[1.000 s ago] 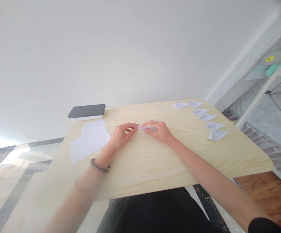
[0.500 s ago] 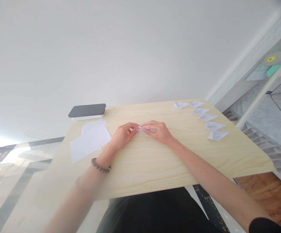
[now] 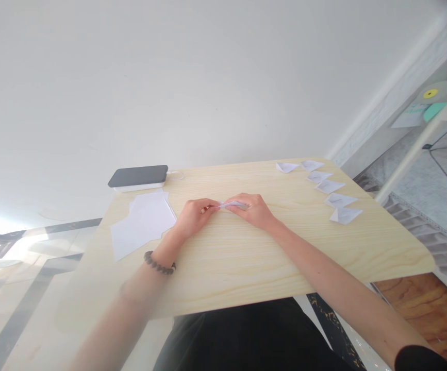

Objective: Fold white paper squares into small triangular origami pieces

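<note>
A small folded piece of white paper (image 3: 231,203) is held between my two hands over the middle of the table. My left hand (image 3: 197,216) pinches its left end between thumb and fingers. On its right part my right hand (image 3: 254,210) is closed, thumb below and fingers above. Much of the paper is hidden by the fingers. Several folded white paper pieces (image 3: 346,215) stand in a slanting row at the table's right side. Left of my left hand lie loose sheets of white paper (image 3: 143,220), partly overlapping.
The light wooden table (image 3: 238,268) has its far edge by a pale wall (image 3: 192,82). A dark-topped, phone-like device (image 3: 140,176) with a white cable (image 3: 177,174) lies at the back left. A white metal frame (image 3: 409,159) rises beyond the table's right side.
My left fingers have drawn in slightly at the paper's left end, and more of the paper shows beside my right thumb. Everything else on the table stays put.
</note>
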A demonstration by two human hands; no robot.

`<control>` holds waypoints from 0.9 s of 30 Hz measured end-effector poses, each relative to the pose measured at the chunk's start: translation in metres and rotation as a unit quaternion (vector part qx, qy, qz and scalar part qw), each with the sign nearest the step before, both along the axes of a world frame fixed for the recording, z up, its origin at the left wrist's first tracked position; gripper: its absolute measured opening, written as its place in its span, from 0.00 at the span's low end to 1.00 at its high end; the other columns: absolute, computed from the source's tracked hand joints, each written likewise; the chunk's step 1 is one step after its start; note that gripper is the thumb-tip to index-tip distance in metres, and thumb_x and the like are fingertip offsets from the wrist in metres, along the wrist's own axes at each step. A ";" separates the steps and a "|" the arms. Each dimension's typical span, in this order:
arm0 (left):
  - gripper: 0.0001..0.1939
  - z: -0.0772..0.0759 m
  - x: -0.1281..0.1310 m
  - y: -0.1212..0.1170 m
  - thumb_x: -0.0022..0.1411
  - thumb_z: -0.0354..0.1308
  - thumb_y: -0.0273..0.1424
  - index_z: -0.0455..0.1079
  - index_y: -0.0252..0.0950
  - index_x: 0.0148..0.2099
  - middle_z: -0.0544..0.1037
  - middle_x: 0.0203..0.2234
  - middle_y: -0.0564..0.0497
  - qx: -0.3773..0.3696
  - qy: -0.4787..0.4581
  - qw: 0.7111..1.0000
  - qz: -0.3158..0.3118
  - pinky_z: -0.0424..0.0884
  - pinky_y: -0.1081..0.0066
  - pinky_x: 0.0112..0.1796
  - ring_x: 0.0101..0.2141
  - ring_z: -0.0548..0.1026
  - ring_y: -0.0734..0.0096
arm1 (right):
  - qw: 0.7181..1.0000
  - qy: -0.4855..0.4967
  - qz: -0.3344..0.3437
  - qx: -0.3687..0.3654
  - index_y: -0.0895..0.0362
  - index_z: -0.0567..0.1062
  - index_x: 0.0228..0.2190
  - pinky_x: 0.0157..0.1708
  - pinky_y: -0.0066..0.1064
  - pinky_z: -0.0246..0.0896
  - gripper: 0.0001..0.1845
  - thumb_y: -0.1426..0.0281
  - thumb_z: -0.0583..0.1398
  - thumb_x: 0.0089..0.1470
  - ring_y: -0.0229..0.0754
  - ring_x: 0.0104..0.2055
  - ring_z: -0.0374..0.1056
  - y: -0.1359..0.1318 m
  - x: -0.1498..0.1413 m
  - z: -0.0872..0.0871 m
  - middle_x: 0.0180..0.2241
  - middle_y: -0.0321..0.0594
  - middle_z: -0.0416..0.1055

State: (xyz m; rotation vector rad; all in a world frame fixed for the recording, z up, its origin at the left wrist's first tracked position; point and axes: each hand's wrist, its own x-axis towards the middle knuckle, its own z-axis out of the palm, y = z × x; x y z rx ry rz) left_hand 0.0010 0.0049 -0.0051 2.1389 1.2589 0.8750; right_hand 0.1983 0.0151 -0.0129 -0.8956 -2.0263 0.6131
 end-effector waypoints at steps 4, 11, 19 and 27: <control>0.12 0.003 0.001 -0.002 0.57 0.51 0.36 0.72 0.37 0.36 0.77 0.30 0.53 -0.035 -0.031 0.999 0.001 0.67 0.76 0.33 0.30 0.74 0.73 | 0.999 -0.005 -0.031 -0.028 0.54 0.76 0.31 0.34 0.26 0.60 0.09 0.66 0.57 0.49 0.36 0.33 0.68 -0.002 0.000 0.003 0.32 0.34 0.74; 0.15 0.005 0.004 -0.003 0.54 0.55 0.38 0.67 0.36 0.43 0.77 0.25 0.52 -0.096 -0.090 0.990 0.040 0.68 0.74 0.33 0.27 0.74 0.73 | 0.997 -0.008 -0.044 -0.058 0.56 0.76 0.31 0.29 0.24 0.57 0.12 0.63 0.57 0.49 0.35 0.29 0.66 -0.003 0.000 0.004 0.29 0.34 0.73; 0.12 0.004 0.006 -0.004 0.52 0.56 0.39 0.68 0.35 0.30 0.76 0.23 0.51 -0.099 -0.101 0.989 0.051 0.69 0.75 0.30 0.26 0.75 0.71 | 0.993 -0.029 -0.081 -0.080 0.56 0.75 0.31 0.24 0.23 0.53 0.14 0.60 0.57 0.47 0.32 0.24 0.60 -0.002 0.000 0.002 0.24 0.33 0.70; 0.16 0.006 0.004 -0.007 0.55 0.53 0.42 0.71 0.34 0.33 0.77 0.25 0.50 -0.106 -0.104 0.989 0.029 0.70 0.75 0.30 0.26 0.74 0.72 | 0.993 -0.039 -0.090 -0.066 0.58 0.75 0.29 0.23 0.23 0.51 0.15 0.61 0.55 0.49 0.31 0.23 0.58 -0.001 0.001 0.003 0.22 0.33 0.69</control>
